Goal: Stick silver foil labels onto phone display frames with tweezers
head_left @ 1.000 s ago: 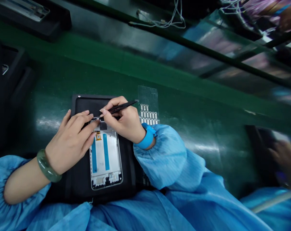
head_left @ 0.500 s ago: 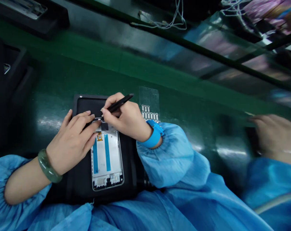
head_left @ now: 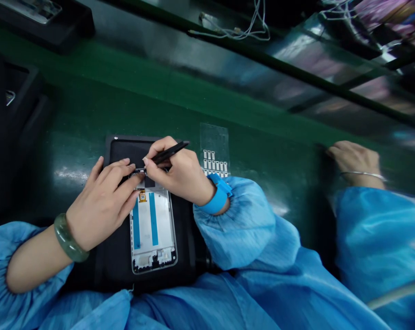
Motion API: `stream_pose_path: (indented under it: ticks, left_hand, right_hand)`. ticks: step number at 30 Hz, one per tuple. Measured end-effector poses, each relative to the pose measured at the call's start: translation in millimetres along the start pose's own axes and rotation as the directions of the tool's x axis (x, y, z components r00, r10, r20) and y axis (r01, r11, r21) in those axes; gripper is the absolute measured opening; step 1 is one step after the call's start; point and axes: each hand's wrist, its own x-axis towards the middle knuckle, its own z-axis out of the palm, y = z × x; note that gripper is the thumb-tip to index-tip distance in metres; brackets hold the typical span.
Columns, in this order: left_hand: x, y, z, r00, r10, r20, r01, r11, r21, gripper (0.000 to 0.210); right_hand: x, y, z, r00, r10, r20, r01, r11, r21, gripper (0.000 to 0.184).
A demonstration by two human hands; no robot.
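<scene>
A phone frame point(head_left: 144, 229) with a silvery inner face and two blue strips lies in a black tray point(head_left: 107, 151). My left hand point(head_left: 102, 197), a green bangle at its wrist, is open, its fingers spread and their tips resting on the frame's upper left part. Pinched between the fingers of my right hand point(head_left: 180, 172) is a black pen-like tool point(head_left: 169, 152), slanting up to the right. Its working tip is hidden by my fingers near the frame's top edge. Below my left fingertips shows a small gold-brown flex piece point(head_left: 142, 196).
Right of the tray lies a clear sheet point(head_left: 214, 137) with rows of small pale pieces. A co-worker's hand point(head_left: 357, 160) is on the green bench at right. Black trays point(head_left: 15, 114) stand at left; white cables point(head_left: 242, 32) hang over a rail at the back.
My right hand has shifted slightly down and left, and the tool lies a little flatter. My left hand stays put. The co-worker's hand has moved left and up.
</scene>
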Motion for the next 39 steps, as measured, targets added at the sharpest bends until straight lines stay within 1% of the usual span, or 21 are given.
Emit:
stream_pose_path:
  ticks: [4, 7, 10, 13, 16, 18, 21, 23, 26, 32, 39]
  left_hand:
    - [0.0, -0.3, 0.7, 1.000, -0.003, 0.002, 0.003, 1.000, 0.001, 0.031]
    - [0.0, -0.8, 0.9, 1.000, 0.003, -0.002, -0.003, 1.000, -0.009, 0.031]
    - [0.2, -1.4, 0.9, 1.000, 0.003, 0.003, -0.003, 1.000, -0.015, 0.031]
    - [0.4, -1.8, 1.2, 1.000, 0.001, 0.000, -0.001, 1.000, -0.023, 0.031]
    - [0.4, -1.5, 1.3, 1.000, 0.000, -0.009, 0.000, 1.000, -0.026, 0.031]
    - [0.4, -1.1, 1.2, 1.000, -0.003, -0.009, 0.003, 1.000, -0.029, 0.031]
    - [0.2, -0.8, 0.7, 1.000, -0.012, 0.001, 0.012, 0.999, -0.030, 0.031]
    - [0.2, -0.9, 0.5, 1.000, -0.014, 0.004, 0.014, 1.000, -0.024, 0.032]
    - [0.3, -1.0, 0.4, 1.000, -0.014, 0.005, 0.014, 1.000, -0.020, 0.032]
    - [0.5, -0.5, -0.2, 1.000, -0.021, 0.016, 0.022, 0.999, -0.026, 0.031]
    - [-0.3, -2.4, 0.7, 1.000, -0.011, 0.013, 0.011, 1.000, -0.017, 0.032]
  right_hand:
    - [-2.3, 1.3, 2.9, 0.998, -0.034, -0.045, 0.032, 0.999, -0.032, 0.004]
    - [-4.7, 3.6, 6.0, 0.993, -0.030, -0.112, 0.026, 0.999, -0.033, 0.005]
    - [-5.7, 5.0, 6.9, 0.990, -0.005, -0.143, 0.006, 1.000, 0.005, 0.006]
    - [-4.8, 4.3, 6.0, 0.992, 0.020, -0.128, -0.015, 0.999, 0.042, 0.008]
    - [-3.5, 2.2, 5.4, 0.994, 0.020, -0.104, -0.017, 0.999, 0.031, 0.007]
    - [-3.0, 1.1, 5.5, 0.994, 0.046, -0.095, -0.042, 0.998, 0.040, 0.007]
    - [-2.8, 1.4, 5.9, 0.992, 0.096, -0.084, -0.088, 0.991, 0.099, 0.010]
    - [-2.8, 2.7, 6.0, 0.990, 0.108, -0.087, -0.096, 0.987, 0.127, 0.010]
    - [-2.7, 4.6, 6.3, 0.991, 0.094, -0.095, -0.084, 0.990, 0.112, 0.009]
    - [-2.2, 4.2, 6.8, 0.998, 0.030, -0.058, -0.024, 0.995, 0.097, 0.009]
    - [-3.8, 6.0, 7.3, 0.995, 0.023, -0.092, -0.014, 0.995, 0.103, 0.007]
